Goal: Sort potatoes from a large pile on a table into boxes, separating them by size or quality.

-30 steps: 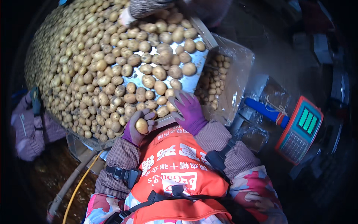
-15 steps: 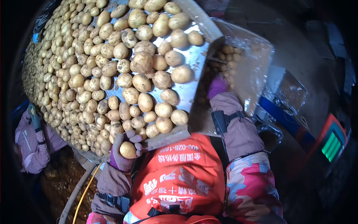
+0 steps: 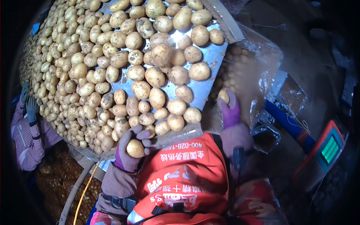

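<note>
Potatoes (image 3: 154, 77) cover a metal sorting table (image 3: 214, 52), heaped densely on the left and spread thinner on the right. At the table's near edge my left hand (image 3: 125, 156), in a purple and grey glove, is closed around a potato (image 3: 135, 149), which rests in the palm with the fingers curled over it. My right hand (image 3: 231, 111), in a purple glove, is over the near part of a plastic-lined box (image 3: 258, 84) beside the table. A potato (image 3: 224, 96) sits between its thumb and fingers. More potatoes lie in the shadowed box, partly blurred.
A co-worker's gloved hands (image 3: 30, 108) are at the table's left edge. A raised metal rim (image 3: 226, 20) bounds the table's right side. To the right stand a blue bar (image 3: 287, 123) and a red-framed device with a lit green display (image 3: 330, 149). A yellow hose (image 3: 87, 189) hangs below the table.
My right hand has drawn back toward me from deeper in the box, and a potato now shows in it. My left hand still holds its potato. The view has shifted slightly.
</note>
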`<control>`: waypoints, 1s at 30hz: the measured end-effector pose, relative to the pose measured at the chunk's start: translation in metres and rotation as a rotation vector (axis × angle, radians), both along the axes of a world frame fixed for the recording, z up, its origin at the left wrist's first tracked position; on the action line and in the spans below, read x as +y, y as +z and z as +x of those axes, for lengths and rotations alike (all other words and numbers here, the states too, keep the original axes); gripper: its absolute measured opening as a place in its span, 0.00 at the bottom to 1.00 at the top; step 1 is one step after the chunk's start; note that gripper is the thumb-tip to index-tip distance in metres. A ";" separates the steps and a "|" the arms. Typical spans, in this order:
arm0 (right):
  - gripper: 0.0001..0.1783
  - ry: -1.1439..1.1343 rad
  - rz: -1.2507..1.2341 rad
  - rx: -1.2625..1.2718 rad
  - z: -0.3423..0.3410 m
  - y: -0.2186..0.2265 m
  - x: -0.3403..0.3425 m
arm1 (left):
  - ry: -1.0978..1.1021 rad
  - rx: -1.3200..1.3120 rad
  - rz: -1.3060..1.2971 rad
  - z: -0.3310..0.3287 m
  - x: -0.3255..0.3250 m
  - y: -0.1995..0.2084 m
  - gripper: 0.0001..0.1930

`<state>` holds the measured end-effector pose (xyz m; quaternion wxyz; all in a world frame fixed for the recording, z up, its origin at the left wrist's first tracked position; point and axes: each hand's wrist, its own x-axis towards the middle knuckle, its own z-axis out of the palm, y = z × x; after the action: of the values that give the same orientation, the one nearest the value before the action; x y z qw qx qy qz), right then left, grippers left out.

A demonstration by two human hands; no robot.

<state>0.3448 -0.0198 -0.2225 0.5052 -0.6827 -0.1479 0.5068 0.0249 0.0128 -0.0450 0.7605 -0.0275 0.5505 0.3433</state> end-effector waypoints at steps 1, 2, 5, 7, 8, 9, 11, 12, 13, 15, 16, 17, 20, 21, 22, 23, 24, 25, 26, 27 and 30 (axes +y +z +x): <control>0.34 -0.021 0.020 -0.046 -0.002 0.036 -0.019 | -0.038 -0.049 0.005 -0.001 0.003 -0.002 0.21; 0.34 0.019 0.021 -0.085 -0.014 0.077 -0.029 | -0.060 -0.071 0.032 -0.003 0.004 0.001 0.21; 0.34 0.345 0.215 -0.568 -0.050 0.176 -0.049 | -0.214 -0.138 0.128 -0.013 0.004 -0.003 0.24; 0.35 0.512 0.404 -0.499 -0.070 0.221 -0.028 | -0.556 -0.298 0.393 -0.023 0.005 0.000 0.30; 0.39 0.686 0.387 -0.437 -0.081 0.219 -0.023 | -0.719 -0.297 0.350 -0.014 0.007 0.011 0.35; 0.38 0.822 0.345 -0.468 -0.098 0.231 -0.011 | -0.768 -0.309 0.375 -0.009 0.001 0.029 0.36; 0.35 1.017 0.522 -0.762 -0.122 0.230 -0.005 | -0.495 -0.344 0.169 -0.002 -0.026 0.027 0.35; 0.35 1.032 0.547 -0.768 -0.128 0.231 -0.004 | -0.602 -0.408 0.397 -0.010 -0.024 0.012 0.36; 0.33 1.090 0.617 -0.760 -0.135 0.231 -0.003 | -0.581 -0.398 0.419 -0.025 -0.031 0.013 0.36; 0.30 1.158 0.689 -0.772 -0.136 0.215 -0.002 | -0.464 -0.464 0.286 -0.035 -0.037 0.021 0.35; 0.29 1.130 0.694 -0.759 -0.130 0.203 -0.001 | -0.429 -0.617 0.337 -0.074 -0.059 -0.016 0.36; 0.28 1.120 0.684 -0.755 -0.122 0.190 0.003 | -0.279 -0.476 0.313 -0.071 -0.058 0.015 0.34; 0.26 1.079 0.583 -0.909 -0.085 0.180 0.030 | 0.147 -0.446 0.232 -0.153 -0.127 0.032 0.32; 0.26 0.978 0.582 -0.937 -0.068 0.174 0.040 | 0.228 -0.397 0.228 -0.185 -0.153 0.027 0.31; 0.25 0.862 0.530 -0.917 -0.047 0.166 0.057 | 0.316 -0.437 0.287 -0.216 -0.181 0.021 0.31; 0.24 0.740 0.462 -0.909 -0.023 0.158 0.073 | 0.393 -0.490 0.338 -0.244 -0.204 0.012 0.31; 0.25 0.675 0.397 -1.013 0.004 0.151 0.092 | 0.477 -0.410 0.368 -0.266 -0.225 0.017 0.28; 0.25 0.608 0.336 -1.114 0.024 0.147 0.113 | 0.561 -0.327 0.399 -0.285 -0.242 0.024 0.26; 0.25 0.682 0.351 -1.317 0.033 0.147 0.138 | 0.755 -0.150 0.297 -0.306 -0.255 0.026 0.26; 0.25 0.743 0.370 -1.534 0.037 0.152 0.165 | 0.941 0.016 0.195 -0.322 -0.256 0.023 0.27; 0.24 0.621 0.276 -0.949 0.015 0.123 0.218 | 1.111 0.903 -0.251 -0.372 -0.273 -0.009 0.26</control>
<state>0.3600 0.1981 -0.0995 0.2959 -0.6875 -0.6159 0.2458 -0.3467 -0.2603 -0.0535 0.1639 -0.2458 0.7508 0.5908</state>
